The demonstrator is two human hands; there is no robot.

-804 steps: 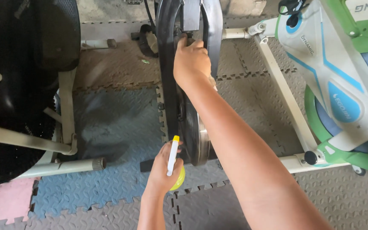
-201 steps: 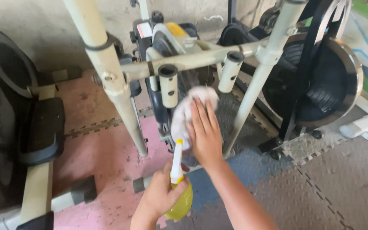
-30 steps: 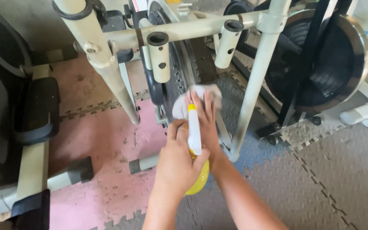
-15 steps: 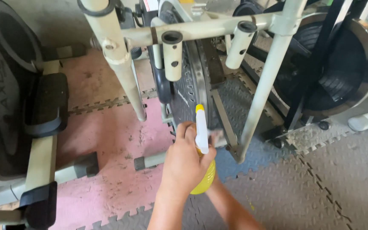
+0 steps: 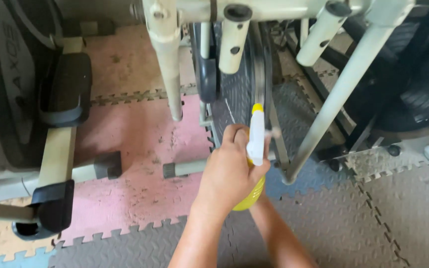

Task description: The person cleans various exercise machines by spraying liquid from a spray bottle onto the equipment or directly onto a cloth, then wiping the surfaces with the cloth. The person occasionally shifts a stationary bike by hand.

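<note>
Head view: left hand [image 5: 227, 173] grips spray bottle [image 5: 254, 164], hiding right hand.

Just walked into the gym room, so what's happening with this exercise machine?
A person leans over a cream-framed exercise machine. The left hand grips a yellow spray bottle, its white nozzle aimed at the dark flywheel. The right forearm reaches underneath; its hand is hidden. Foam puzzle mats cover the floor.

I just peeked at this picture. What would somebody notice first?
First, the left hand in the middle, gripping a yellow plastic spray bottle with a white nozzle aimed at the dark flywheel of a cream-coloured metal exercise machine. Underneath lie pink foam floor mats. The right hand is hidden.
</note>
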